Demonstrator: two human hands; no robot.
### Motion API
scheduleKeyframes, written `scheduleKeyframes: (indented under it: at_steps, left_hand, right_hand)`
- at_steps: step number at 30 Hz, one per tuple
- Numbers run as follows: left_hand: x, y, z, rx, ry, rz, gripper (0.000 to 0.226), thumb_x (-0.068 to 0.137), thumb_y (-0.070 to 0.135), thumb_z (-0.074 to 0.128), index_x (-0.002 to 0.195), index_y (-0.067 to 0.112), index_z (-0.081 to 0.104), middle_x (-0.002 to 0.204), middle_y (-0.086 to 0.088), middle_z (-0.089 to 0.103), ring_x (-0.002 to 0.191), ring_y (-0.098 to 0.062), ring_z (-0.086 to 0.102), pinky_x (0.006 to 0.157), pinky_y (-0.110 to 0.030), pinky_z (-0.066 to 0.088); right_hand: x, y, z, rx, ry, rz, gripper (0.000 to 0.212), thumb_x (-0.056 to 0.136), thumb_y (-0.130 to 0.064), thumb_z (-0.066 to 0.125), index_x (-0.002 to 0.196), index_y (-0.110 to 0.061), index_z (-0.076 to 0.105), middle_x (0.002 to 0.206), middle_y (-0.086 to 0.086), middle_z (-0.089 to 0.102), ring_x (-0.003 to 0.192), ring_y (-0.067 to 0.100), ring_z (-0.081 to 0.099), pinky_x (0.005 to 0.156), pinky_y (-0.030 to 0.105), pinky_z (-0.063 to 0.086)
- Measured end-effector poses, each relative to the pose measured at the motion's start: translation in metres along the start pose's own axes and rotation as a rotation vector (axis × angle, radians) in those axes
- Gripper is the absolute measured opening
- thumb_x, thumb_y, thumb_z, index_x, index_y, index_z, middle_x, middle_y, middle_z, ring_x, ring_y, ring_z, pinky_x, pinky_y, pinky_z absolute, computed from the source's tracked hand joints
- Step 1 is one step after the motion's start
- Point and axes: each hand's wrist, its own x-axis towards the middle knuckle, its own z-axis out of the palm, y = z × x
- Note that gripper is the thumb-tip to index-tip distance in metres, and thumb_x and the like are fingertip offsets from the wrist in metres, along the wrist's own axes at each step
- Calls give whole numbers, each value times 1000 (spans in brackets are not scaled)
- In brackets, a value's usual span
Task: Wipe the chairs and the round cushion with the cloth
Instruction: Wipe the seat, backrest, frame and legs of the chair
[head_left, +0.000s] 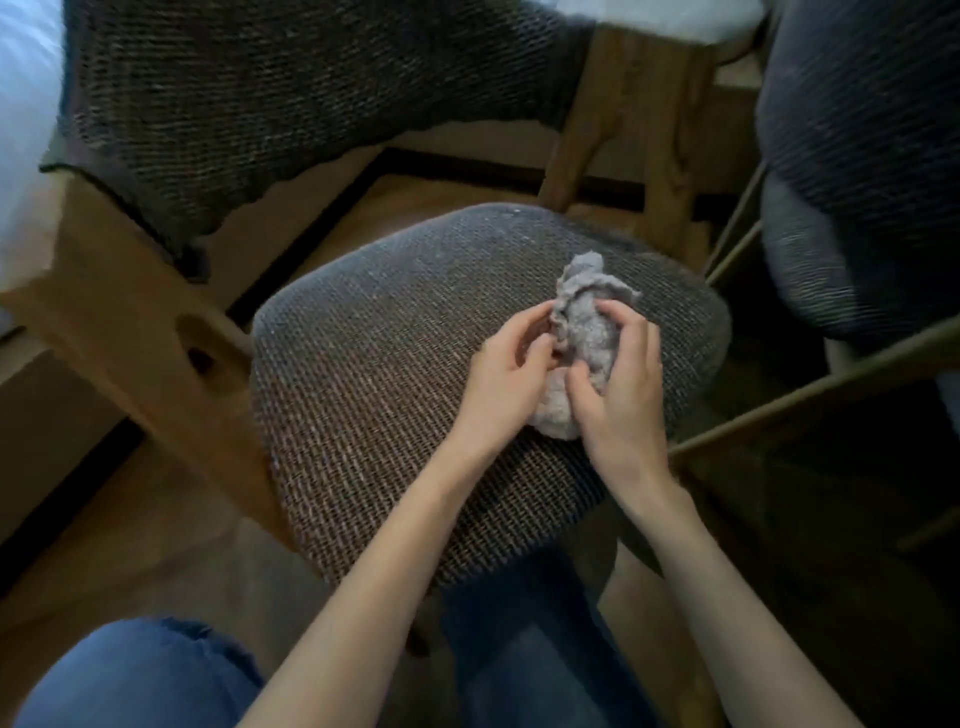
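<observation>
Left hand (506, 376) and right hand (621, 400) both pinch the crumpled grey cloth (584, 332), fingers curled into its folds from either side. The cloth is bunched between them over the right half of the woven chair seat (374, 405); whether it touches the weave cannot be told. The step looks like bunching the cloth into a pad for wiping this chair. The next move likely calls for one hand to press the wad down and sweep it across the seat. A second chair (857, 156) stands at the right.
</observation>
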Motion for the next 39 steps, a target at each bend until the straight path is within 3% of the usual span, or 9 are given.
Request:
scheduleKeyframes:
  at_steps: [5,14,20,23,26,30,32,36,39]
  left_hand:
    - [-6,-15,21,113,132,202,33,96,4,48,124,16,61,118,5,64,111,-2,58,95,-31,51]
    - [5,-18,-23,306,3,361,34,93,6,54,121,24,60,113,12,64,104,1,60,89,-19,49]
    - [39,-29,-82,354,145,214,24,90,5,57,107,21,66,97,11,67,88,3,61,79,-14,47]
    - [52,-35,-99,318,348,94,18,93,9,53,103,13,68,98,-2,69,87,-5,59,79,-22,47]
    - [56,-37,-107,205,516,43,22,99,21,45,101,16,67,99,2,68,85,-1,59,76,-17,46]
    - [64,-36,-97,-86,430,-15,43,105,35,26,108,16,64,112,-3,67,94,-12,64,87,-26,50]
    - [72,-39,-84,88,338,-3,39,103,36,31,118,19,63,123,0,63,106,-13,60,98,-31,46]
    - [88,-44,-49,864,-14,133,42,96,48,44,137,38,47,147,7,43,136,-14,36,115,-43,24]
    - [93,-45,-33,1019,-103,133,46,97,54,30,143,47,31,156,13,24,146,-14,14,118,-47,5]
  right_hand:
    - [-9,15,-2,24,149,-39,39,85,-5,54,122,-10,44,117,-4,39,107,14,47,90,47,46]
    - [-16,-2,32,82,279,-8,37,77,1,57,113,-5,52,116,9,50,111,25,51,91,50,45]
    - [-12,-38,99,41,261,5,37,81,-13,54,115,-21,44,120,5,49,107,17,45,78,31,45]
    - [-4,-56,129,84,207,10,37,82,-9,57,118,-16,50,122,7,50,105,18,45,76,35,47]
    - [9,-64,136,292,143,63,36,84,-4,53,118,-12,51,121,6,47,106,21,48,81,40,49]
    - [26,-35,96,382,284,14,33,84,-9,47,116,-14,51,119,2,43,111,19,48,92,24,43]
    - [42,-7,64,286,375,-29,33,85,-11,48,117,-14,53,119,-1,41,111,19,49,92,17,41]
    - [84,38,27,47,369,-37,37,86,-5,51,122,-13,56,122,7,41,113,22,44,90,0,29]
    - [118,53,27,-26,272,-64,43,89,-5,50,129,-19,55,125,11,44,109,14,35,86,-3,23]
